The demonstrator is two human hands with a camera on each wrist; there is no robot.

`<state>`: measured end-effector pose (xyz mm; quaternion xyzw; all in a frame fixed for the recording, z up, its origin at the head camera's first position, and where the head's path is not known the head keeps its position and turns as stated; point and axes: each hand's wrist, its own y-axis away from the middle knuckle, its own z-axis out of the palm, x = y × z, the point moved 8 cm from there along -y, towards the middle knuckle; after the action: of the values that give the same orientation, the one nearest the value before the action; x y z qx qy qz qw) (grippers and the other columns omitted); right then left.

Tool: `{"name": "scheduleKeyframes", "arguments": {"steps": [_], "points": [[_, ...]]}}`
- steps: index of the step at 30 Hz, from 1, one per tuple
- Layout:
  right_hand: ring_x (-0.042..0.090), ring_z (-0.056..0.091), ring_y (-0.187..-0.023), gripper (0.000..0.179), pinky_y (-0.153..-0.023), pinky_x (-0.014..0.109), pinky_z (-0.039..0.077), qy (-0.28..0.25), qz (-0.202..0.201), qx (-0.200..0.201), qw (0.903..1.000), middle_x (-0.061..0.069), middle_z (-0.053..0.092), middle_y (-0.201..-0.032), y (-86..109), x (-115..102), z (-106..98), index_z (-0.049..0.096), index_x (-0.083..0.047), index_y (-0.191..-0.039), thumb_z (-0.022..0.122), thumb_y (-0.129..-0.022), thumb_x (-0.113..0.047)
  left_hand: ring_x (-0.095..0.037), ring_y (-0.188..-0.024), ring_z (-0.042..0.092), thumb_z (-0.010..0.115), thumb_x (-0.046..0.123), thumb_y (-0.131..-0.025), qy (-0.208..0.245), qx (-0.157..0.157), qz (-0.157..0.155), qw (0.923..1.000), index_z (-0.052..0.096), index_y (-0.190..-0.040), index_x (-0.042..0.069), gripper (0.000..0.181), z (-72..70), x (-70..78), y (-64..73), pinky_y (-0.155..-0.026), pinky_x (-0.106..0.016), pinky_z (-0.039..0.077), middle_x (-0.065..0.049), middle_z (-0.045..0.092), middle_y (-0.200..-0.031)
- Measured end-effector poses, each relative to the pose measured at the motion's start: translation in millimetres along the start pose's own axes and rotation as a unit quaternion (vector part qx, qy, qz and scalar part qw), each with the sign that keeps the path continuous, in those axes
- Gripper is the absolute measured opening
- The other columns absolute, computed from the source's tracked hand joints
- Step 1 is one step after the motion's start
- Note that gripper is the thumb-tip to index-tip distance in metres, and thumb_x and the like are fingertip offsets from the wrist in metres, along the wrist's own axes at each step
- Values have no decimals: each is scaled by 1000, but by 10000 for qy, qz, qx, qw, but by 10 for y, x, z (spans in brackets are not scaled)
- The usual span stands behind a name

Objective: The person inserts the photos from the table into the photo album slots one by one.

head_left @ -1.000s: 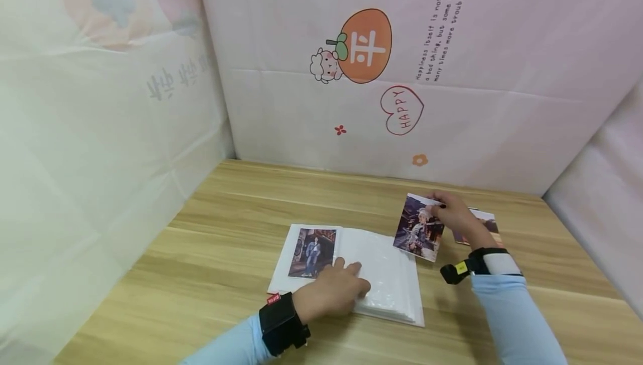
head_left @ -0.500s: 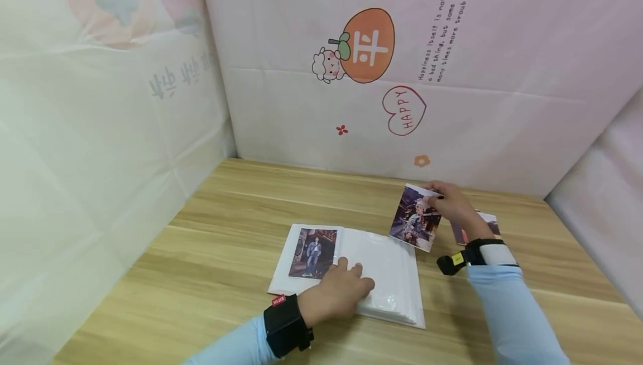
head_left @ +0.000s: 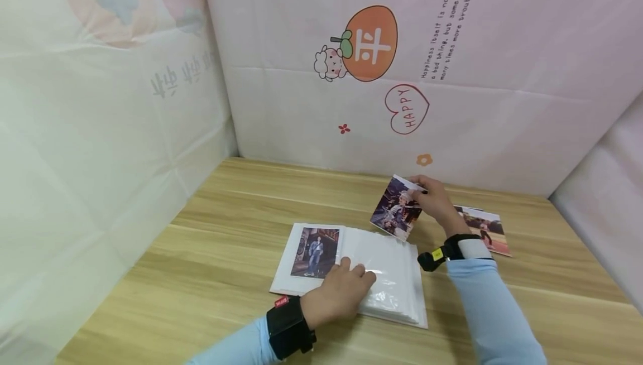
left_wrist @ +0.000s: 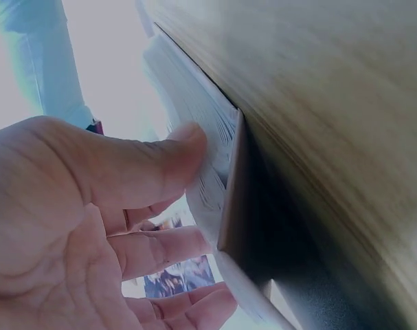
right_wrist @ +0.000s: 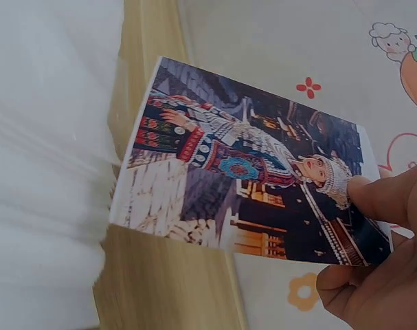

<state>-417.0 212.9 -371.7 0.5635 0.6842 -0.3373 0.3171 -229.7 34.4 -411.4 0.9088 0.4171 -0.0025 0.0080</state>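
A photo album (head_left: 384, 275) lies open on the table, its left page bearing a photo (head_left: 315, 252) of a standing person in denim. Clear sleeves cover the right page. My left hand (head_left: 337, 293) rests on the album near its fold, fingers spread; in the left wrist view the thumb (left_wrist: 160, 161) touches the page edges. Between right thumb and fingers, my right hand (head_left: 436, 200) pinches a photo print (head_left: 397, 209) by its upper corner. That print, tilted over the right page's far edge, shows a person in a silver headdress (right_wrist: 332, 182).
Several more photos (head_left: 487, 230) lie loosely piled on the wooden table (head_left: 201, 275), right of my right hand. White printed cloth (head_left: 291, 108) hangs behind the table and along both sides.
My right hand has carried the photo print leftward and slightly away from me, closer over the album's far edge. More of the pile shows now. My left hand has barely shifted.
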Motion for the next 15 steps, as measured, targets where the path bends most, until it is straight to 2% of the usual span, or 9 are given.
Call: {"name": "scheduleKeyframes", "arguments": {"steps": [8,15], "points": [[31,52,-95,30,-75,38,48,-592,69,415,9974,21,48,-118,-136,-30,150,50,0,-125,44,-96,-6,-19,-84,42,74,13,-69,-186,27,-101,9998,58,-107,20,42,3,10,-23,-62,-26,35,3,53,-93],[32,50,-97,29,-76,39,46,-626,43,344,9974,22,48,-119,-203,-8,290,50,2,-123,45,-95,-3,-18,-83,42,76,15,-67,-263,-22,-167,9995,59,-107,22,44,22,14,-35,-62,-27,35,4,52,-90]]}}
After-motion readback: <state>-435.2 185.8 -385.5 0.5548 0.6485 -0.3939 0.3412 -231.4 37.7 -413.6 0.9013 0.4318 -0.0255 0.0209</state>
